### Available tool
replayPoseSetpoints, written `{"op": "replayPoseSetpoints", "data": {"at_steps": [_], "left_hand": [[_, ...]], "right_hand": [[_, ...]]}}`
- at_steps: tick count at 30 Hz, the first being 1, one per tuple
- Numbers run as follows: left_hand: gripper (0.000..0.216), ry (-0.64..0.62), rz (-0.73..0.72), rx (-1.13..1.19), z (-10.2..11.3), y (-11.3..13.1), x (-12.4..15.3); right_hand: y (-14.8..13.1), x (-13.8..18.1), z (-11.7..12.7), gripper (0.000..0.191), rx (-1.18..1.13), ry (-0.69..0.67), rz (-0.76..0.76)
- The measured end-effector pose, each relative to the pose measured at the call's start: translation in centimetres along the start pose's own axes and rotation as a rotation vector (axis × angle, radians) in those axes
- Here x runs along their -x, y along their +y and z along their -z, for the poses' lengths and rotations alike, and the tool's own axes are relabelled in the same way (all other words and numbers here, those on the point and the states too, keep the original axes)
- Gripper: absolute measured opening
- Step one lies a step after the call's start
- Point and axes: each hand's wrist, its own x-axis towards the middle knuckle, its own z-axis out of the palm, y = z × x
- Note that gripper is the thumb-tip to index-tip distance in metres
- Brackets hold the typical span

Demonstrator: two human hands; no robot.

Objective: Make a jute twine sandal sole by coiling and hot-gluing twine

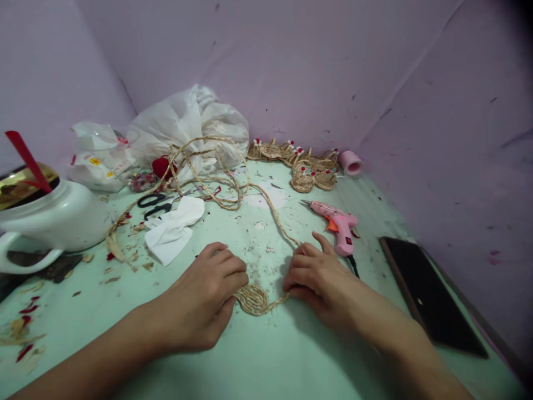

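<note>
The coil (pixel 253 299) may spring loose if either grip slackens, and the tangled rope (pixel 216 166) behind could snag (the glue gun (pixel 338 222) lies just beside the right hand (pixel 318 275)). The coil lies flat between the hands: the left hand (pixel 204 300) pinches its left edge with curled fingers, and the right hand's fingers are closed on the rope feeding it.

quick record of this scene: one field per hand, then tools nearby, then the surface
left hand: fingers curled over the left edge of the rope coil
right hand: closed on the rope where it runs into the coil
tools nearby: pink glue gun just beyond the right hand; black scissors farther back on the left
surface: green table, littered with scraps
</note>
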Motion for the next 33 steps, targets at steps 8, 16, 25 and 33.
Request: {"op": "replayPoseSetpoints", "data": {"at_steps": [8, 16, 25, 33], "left_hand": [[0.025, -0.004, 0.000, -0.010, 0.0, 0.0, 0.0], [0.025, -0.030, -0.005, -0.005, -0.1, -0.1, 0.0], [0.026, -0.010, -0.073, 0.012, -0.3, -0.5, 0.1], [0.023, -0.035, -0.057, 0.029, -0.5, -0.6, 0.1]], "right_hand": [[-0.4, -0.5, -1.2, 0.025, 0.284, 0.022, 0.069], [-0.5, -0.7, -1.6, 0.026, 0.243, 0.153, 0.103], [-0.2, -2.1, -3.3, 0.031, 0.005, 0.234, 0.209], [-0.1, -2.2, -4.0, 0.008, -0.083, 0.346, 0.061]]}}
